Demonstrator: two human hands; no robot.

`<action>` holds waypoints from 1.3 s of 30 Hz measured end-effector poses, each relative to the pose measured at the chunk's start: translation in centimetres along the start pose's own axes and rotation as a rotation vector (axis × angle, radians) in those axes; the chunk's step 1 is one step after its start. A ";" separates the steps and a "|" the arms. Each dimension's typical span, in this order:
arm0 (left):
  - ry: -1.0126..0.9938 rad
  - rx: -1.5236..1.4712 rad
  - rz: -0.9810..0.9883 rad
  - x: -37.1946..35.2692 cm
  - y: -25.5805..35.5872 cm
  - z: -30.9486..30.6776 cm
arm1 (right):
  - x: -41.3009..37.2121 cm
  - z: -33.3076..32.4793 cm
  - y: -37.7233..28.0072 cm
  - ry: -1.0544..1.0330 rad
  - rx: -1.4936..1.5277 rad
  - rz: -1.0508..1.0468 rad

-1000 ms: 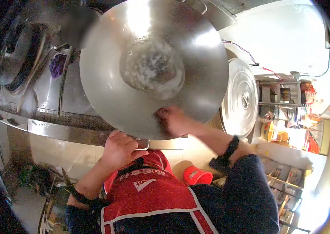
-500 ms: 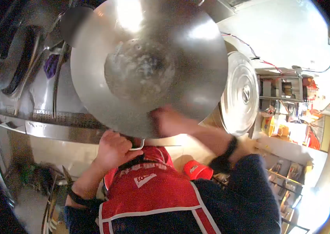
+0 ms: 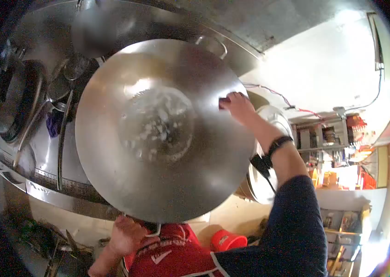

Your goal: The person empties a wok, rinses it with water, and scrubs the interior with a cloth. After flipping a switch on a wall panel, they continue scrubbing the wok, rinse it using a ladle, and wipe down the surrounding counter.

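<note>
A large round metal wok (image 3: 204, 175) fills the middle of the view, with liquid and foam (image 3: 158, 124) pooled at its centre. At its near edge, my left hand (image 3: 127, 234) is closed round the metal handle (image 3: 154, 231). My right hand (image 3: 238, 107) rests inside the right side of the wok, its fingers closed on a small dark reddish thing pressed to the metal; what that is cannot be made out. A second handle (image 3: 213, 44) sticks out at the far rim.
Left of the wok lies a steel stove counter (image 3: 47, 191) with pans, a long-handled ladle (image 3: 63, 138) and a purple cloth (image 3: 53, 124). A round lid (image 3: 276, 122) stands to the right. Below are a red bucket (image 3: 228, 240) and shelves (image 3: 342, 231) at the right.
The wok appears lower in the view, and more of its far rim shows. My right hand has moved from the near part of the wok to its right side. My left hand still holds the handle.
</note>
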State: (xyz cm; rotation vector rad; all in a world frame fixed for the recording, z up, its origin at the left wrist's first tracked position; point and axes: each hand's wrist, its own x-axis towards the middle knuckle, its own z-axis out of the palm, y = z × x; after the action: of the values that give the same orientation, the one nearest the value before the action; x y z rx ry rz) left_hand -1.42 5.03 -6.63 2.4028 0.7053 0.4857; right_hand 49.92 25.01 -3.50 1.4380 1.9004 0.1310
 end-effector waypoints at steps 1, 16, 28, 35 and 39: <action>-0.011 -0.005 0.032 -0.2 -0.3 -0.1 | 4.1 -0.5 0.5 0.210 0.031 0.004; 0.002 -0.161 -0.012 -1.0 -1.0 0.9 | -7.4 2.0 -9.8 0.038 0.281 -0.179; 0.005 -0.067 0.021 -0.6 0.8 -1.9 | 9.9 -4.4 -25.5 0.025 0.668 -0.097; 0.159 -0.058 0.028 -1.9 0.6 -1.1 | 0.3 2.0 -16.0 0.007 0.422 -0.072; 0.125 -0.043 0.027 -2.2 0.4 -1.1 | -6.5 2.6 -23.5 -0.072 0.452 -0.326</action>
State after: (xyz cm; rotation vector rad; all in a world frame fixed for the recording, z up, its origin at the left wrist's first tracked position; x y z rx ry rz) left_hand -3.55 4.02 -5.91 2.3596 0.7095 0.6603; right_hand 33.51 9.81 -13.69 1.3605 2.1618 -0.5280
